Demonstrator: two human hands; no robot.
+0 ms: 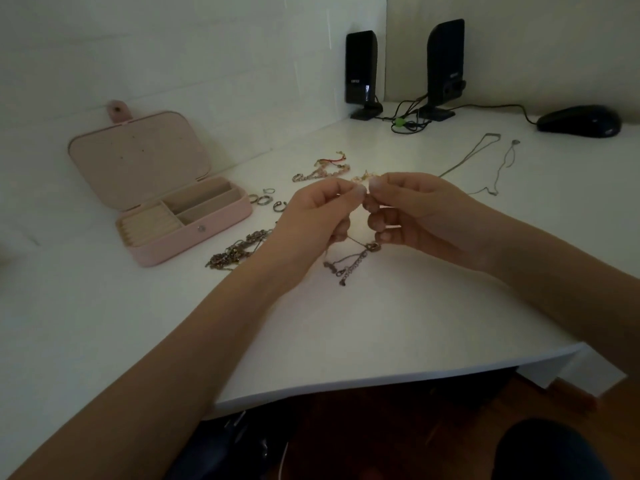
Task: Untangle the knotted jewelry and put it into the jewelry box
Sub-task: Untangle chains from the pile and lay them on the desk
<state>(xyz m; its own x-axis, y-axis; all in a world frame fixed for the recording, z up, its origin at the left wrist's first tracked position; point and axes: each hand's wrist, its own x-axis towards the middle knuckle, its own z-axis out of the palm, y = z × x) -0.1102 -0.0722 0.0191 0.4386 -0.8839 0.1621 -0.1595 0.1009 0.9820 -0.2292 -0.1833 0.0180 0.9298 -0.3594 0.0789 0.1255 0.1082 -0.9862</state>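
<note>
Two hands meet above the white bench [381, 323]. The left hand [311, 216] and the right hand [415, 213] each have their fingers [356, 191] curled, pinching one knotted chain [353, 261] between thumb and forefinger; its loose ends and clasp hang just below the fingers, down to the bench surface. To the left of the fingers stands one pink jewelry box [194, 237], lid open and tilted back, its compartments showing. Between box and fingers lie several small rings [265, 199], the exact count unclear. Below-left of the fingers rests one tangled cluster of chains [239, 252]; just beyond the fingers lies one beaded bracelet heap [322, 169]. Two thin necklaces [485, 161] lie beyond and right of the fingers. Farther back: two black speakers [362, 74] and one dark mouse [578, 121].
</note>
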